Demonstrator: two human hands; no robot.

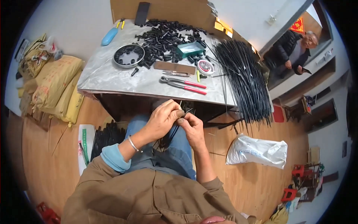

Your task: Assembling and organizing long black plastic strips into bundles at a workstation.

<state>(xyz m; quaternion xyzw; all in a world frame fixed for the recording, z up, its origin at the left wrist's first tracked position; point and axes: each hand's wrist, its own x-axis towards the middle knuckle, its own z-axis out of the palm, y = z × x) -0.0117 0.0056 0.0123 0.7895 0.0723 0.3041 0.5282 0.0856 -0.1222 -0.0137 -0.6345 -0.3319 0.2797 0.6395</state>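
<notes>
My left hand [163, 116] and my right hand [193, 130] meet above my lap, fingers pinched together around the upper ends of thin black rods [173, 133]. The rods slant down between my knees. What lies right at the fingertips is too small to make out. Nearest on the table in front of me is a pair of red-handled pincers [183, 85]. Behind it lie a small pointed tool [176, 74], a brown flat strip [173, 67] and a round white container [205, 67] of small bits.
Short black cylindrical pieces [160, 39] heap on the table [112, 80], beside a round metal dish [141, 61] and a green tray [191, 49]. Long black rods [244, 74] overhang its right edge. Sacks [56, 86] stand left; a white bag [257, 151] lies right. A person [287, 52] stands at the doorway.
</notes>
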